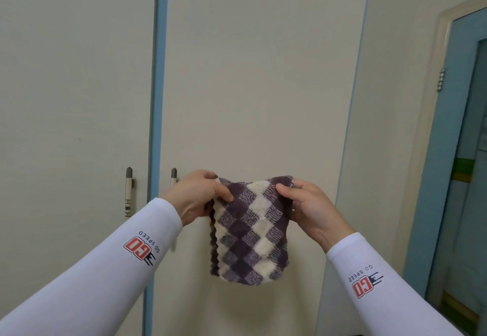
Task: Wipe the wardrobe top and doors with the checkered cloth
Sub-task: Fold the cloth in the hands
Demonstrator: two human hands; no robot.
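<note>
I am reading this as the readying step: the cloth is being held up and arranged, and no wiping contact with the wardrobe is being made yet.

Starting at the left, the left wardrobe door [73, 98] is standing closed. Its handle [128, 193] is sitting just beside the blue strip [158, 98] that divides the two doors. A second handle [173, 176], on the other side of the strip, is partly hidden behind my left hand [196, 198].

That hand is reaching forward out of a white sleeve [105, 269], with the thumb and curled fingers pinching the cloth's top left corner. The checkered cloth [250, 230] is hanging between both hands in front of the right wardrobe door [258, 72]. It is apparently doubled, with its lower edge dangling free, and I cannot tell whether it is touching the panel.

My right hand [313, 209] is gripping the top right corner, the thumb lying across the front face and the fingers wrapping behind. Further right, a blue-framed room door [463, 151] is showing.

Next, I judge, the cloth needs gathering into one hand as a pad. Then it needs pressing flat to a door or lifting toward the top, which is out of view.
</note>
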